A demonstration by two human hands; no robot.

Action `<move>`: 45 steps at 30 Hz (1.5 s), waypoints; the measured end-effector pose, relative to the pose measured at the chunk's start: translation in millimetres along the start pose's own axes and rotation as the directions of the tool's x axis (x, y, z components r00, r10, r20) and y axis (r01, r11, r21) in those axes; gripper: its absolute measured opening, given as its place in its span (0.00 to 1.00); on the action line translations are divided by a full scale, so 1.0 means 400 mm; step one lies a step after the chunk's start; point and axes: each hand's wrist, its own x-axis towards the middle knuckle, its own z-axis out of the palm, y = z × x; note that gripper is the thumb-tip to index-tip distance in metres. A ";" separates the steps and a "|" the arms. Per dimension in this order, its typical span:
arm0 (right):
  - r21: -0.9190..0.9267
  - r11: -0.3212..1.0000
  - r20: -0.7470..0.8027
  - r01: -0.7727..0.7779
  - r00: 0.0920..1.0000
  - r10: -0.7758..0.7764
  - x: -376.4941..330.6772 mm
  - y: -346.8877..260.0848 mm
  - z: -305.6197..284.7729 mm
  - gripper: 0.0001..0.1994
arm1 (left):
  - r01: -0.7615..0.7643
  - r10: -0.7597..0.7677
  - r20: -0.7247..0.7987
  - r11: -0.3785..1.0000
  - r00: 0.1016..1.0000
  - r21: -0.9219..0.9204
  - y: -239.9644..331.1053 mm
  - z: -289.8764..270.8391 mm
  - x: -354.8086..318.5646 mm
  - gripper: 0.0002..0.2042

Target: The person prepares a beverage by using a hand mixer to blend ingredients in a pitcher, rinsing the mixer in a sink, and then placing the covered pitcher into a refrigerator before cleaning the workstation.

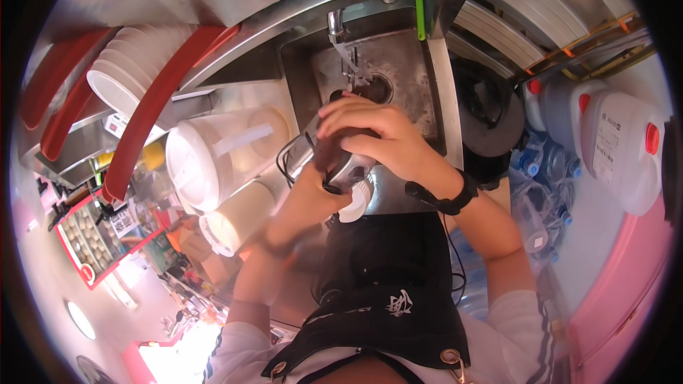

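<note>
My right hand [377, 139] is closed over the top of a shiny metal cup [340, 165] that I hold above the steel sink [416, 78]. A dark brown thing, perhaps a sponge, lies under its fingers against the cup. My left hand [313, 192] grips the cup from below and the left. A white round piece [353, 208] shows under the cup, near my left hand. The curved tap [340, 41] stands just behind the hands, over the drain [380, 89]. A black band [455, 195] circles my right wrist.
Two large translucent plastic jugs [220, 153] lie on the counter to the left of the sink. White bowls [124, 75] stack between red rails at the far left. White plastic canisters with red caps [619, 149] stand on the right. A black bin [491, 128] sits beside the sink.
</note>
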 end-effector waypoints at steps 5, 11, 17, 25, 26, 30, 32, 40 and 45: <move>0.509 0.787 -0.085 -0.349 0.889 0.450 -0.021 -0.046 -0.061 0.14 | 0.058 -0.078 0.058 0.954 0.995 0.293 0.005 -0.016 -0.019 0.17; -0.487 0.867 0.163 0.105 0.986 -0.028 0.054 -0.010 -0.031 0.12 | -0.261 0.287 0.051 0.764 0.957 0.590 -0.004 0.002 -0.022 0.14; -0.328 0.896 0.672 0.299 0.740 -0.001 0.157 0.068 0.039 0.16 | -0.222 0.218 0.089 0.717 0.972 0.660 0.007 0.022 -0.001 0.17; -0.360 0.906 0.870 0.225 0.433 0.238 0.188 0.022 -0.012 0.22 | -0.162 0.189 0.027 0.753 0.982 0.637 0.004 0.020 0.007 0.17; -0.366 0.894 0.878 0.260 0.416 0.238 0.179 -0.004 -0.049 0.23 | -0.186 0.221 0.029 0.735 0.975 0.652 0.000 0.016 0.006 0.17; -0.371 0.879 0.828 0.299 0.535 0.167 0.118 -0.029 -0.131 0.22 | -0.265 0.278 0.088 0.700 0.956 0.664 -0.025 0.011 0.002 0.18; -0.434 0.880 0.772 0.191 0.582 0.254 0.115 -0.016 -0.128 0.21 | -0.258 0.264 0.097 0.687 0.960 0.679 -0.047 0.015 0.004 0.19; -0.336 0.893 0.756 0.299 0.651 0.066 0.209 0.131 0.095 0.16 | -0.298 0.238 0.185 0.656 0.953 0.694 -0.026 0.056 0.006 0.20; -0.384 0.914 0.777 0.134 0.582 0.241 0.193 0.071 0.007 0.16 | -0.188 0.203 0.042 0.786 0.978 0.589 0.011 0.028 -0.005 0.22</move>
